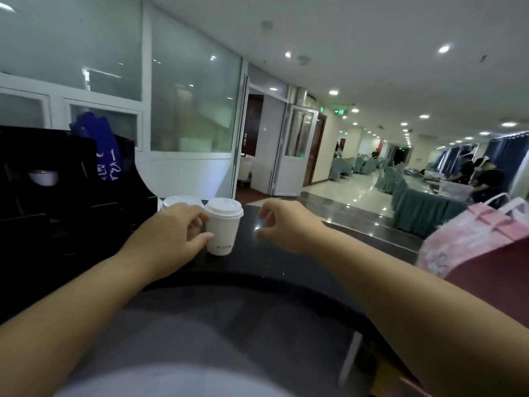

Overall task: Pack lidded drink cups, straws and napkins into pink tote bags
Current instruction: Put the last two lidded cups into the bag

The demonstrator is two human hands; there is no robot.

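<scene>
A white paper cup with a white lid (223,227) stands upright on the black counter (300,262). My left hand (171,239) holds it from the left, thumb against its lower side and fingers curled round the back near the lid. More white lids (180,200) show just behind that hand. My right hand (286,224) hovers a little to the right of the cup, apart from it, fingers loosely curled and holding nothing. A pink tote bag (472,239) with pink handles sits at the right edge of the counter.
A black rack (57,196) stands on the left with a blue bag (100,147) behind it. Beyond the counter lies a glossy floor, glass partitions and doors. Tables with grey-green cloths and seated people are at the far right.
</scene>
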